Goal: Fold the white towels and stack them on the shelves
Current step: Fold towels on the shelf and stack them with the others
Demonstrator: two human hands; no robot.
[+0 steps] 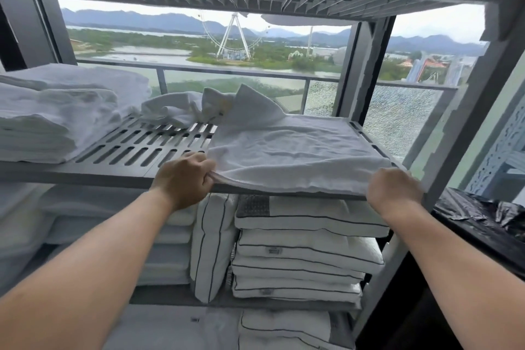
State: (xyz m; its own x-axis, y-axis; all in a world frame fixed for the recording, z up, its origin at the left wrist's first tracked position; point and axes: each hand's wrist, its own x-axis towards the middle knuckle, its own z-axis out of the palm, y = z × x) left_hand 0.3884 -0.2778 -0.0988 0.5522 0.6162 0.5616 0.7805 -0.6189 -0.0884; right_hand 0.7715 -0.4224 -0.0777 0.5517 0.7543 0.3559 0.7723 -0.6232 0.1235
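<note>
1. White terry-cloth towel [289,148] lies spread flat on the right half of the grey slotted plastic shelf [136,148], near hem at the shelf's front lip, far end bunched into a loose crumpled heap [199,106] at the back
2. Left hand [184,179] is closed in a pinch on the towel's near-left corner, cloth gathered between thumb and fingers
3. Right hand [393,189] is curled over the near-right corner; fingers are hidden under the hem, so I judge it gripping but can't see the contact itself
4. Key relation: both grips sit on the near hem, one per corner, and the towel runs away from them towards the window, long axis front-to-back. Neither hand is nearer; they're level on the front edge
5. Judgement: the next fold likely carries the near hem forward over the body, or pulls the sheet back to straighten the bunched far end first
6. Stack of folded white towels [56,113] sits on the same shelf's left side, bare slots in between. That's the likely drop spot
7. Risk: the bunched far end folds in crooked if not flattened
</note>
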